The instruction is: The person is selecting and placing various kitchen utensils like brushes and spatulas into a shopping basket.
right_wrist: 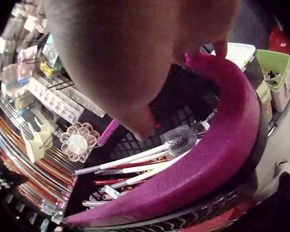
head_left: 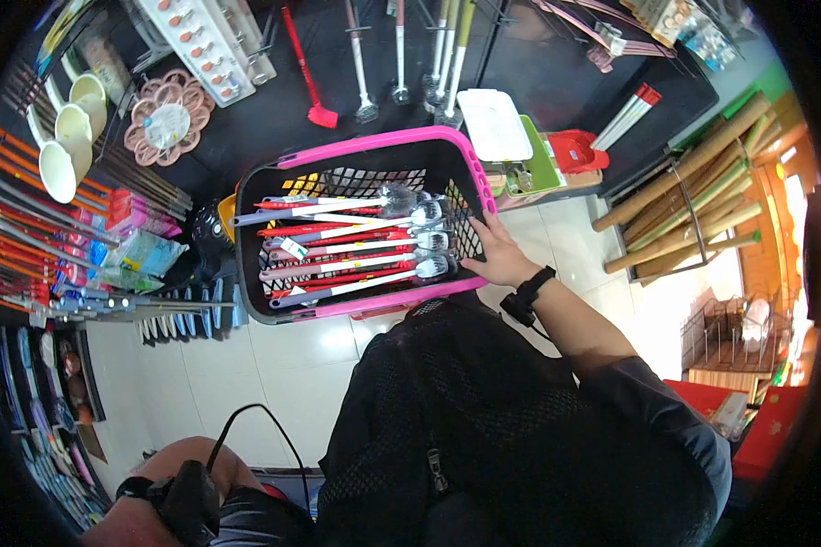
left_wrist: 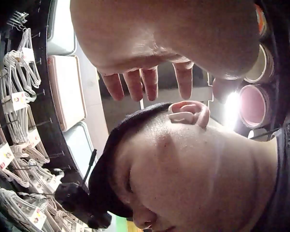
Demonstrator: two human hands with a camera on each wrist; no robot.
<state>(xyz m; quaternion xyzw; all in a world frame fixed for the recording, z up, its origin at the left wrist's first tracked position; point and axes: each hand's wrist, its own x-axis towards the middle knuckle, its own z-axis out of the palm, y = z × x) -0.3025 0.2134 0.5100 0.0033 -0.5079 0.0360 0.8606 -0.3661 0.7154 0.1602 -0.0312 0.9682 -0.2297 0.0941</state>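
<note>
A black basket (head_left: 272, 273) with a pink rim is in front of the person, holding several long-handled brushes (head_left: 365, 244) with white, red and grey handles and plastic-wrapped heads. The right hand (head_left: 500, 255) rests on the basket's right rim, fingers extended over the pink edge and thumb towards the inside. In the right wrist view, the pink rim (right_wrist: 232, 111) curves beneath that hand and brushes (right_wrist: 149, 157) lie below the thumb. In the left wrist view, the left hand (left_wrist: 159, 36) is raised beside the person's head with straight fingers, holding nothing. The head view does not show it.
Brushes (head_left: 359, 64) hang on the dark wall behind the basket. At left are racks of long handles (head_left: 27, 237) and cream ladle-shaped scoops (head_left: 59, 169). A green bin (head_left: 543, 159) stands right of the basket, with rolled mats (head_left: 693, 210) beyond. White tiles (head_left: 292, 365) cover the floor.
</note>
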